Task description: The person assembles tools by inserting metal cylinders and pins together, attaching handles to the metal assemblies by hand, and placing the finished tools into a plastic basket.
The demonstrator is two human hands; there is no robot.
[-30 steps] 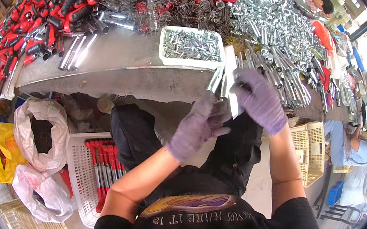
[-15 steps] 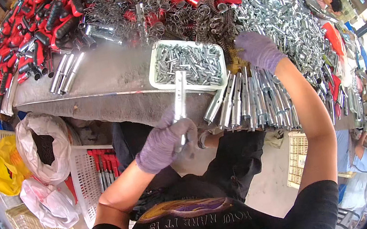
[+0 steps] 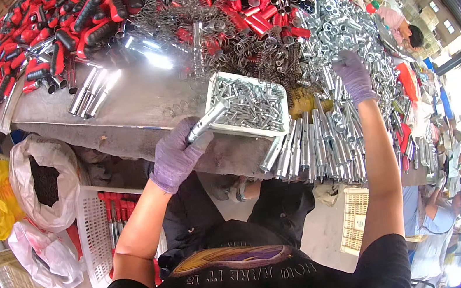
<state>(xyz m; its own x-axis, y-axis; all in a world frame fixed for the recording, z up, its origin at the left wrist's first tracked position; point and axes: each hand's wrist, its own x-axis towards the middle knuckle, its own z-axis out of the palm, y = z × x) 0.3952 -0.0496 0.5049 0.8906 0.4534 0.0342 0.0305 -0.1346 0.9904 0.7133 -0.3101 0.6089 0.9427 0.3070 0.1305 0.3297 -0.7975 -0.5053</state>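
Observation:
My left hand (image 3: 178, 154), in a purple-grey glove, is closed around a shiny metal tube (image 3: 208, 121). The tube slants up to the right, its far end over the near-left edge of a white tray (image 3: 255, 131) heaped with small metal pins (image 3: 248, 101). My gloved right hand (image 3: 355, 76) reaches to the pile of silver metal rings (image 3: 365, 31) on the right. Its fingers curl in at the pile's near side, and whatever is between them is hidden. Just below, slotted metal tubes (image 3: 316, 146) lie side by side along the table edge.
Red-and-black handles (image 3: 90, 35) cover the far left, beside coiled springs (image 3: 263, 60) and red sleeves (image 3: 256, 21). A few metal tubes (image 3: 91, 96) lie on the table (image 3: 136, 101). Sacks (image 3: 45, 176) and a white crate (image 3: 94, 234) stand below left. Other people (image 3: 446, 208) are at right.
My left hand has moved left and up, and its tube has tipped from nearly upright to a slant. My right hand has shifted right, from beside the springs to the rings. The view has shifted slightly.

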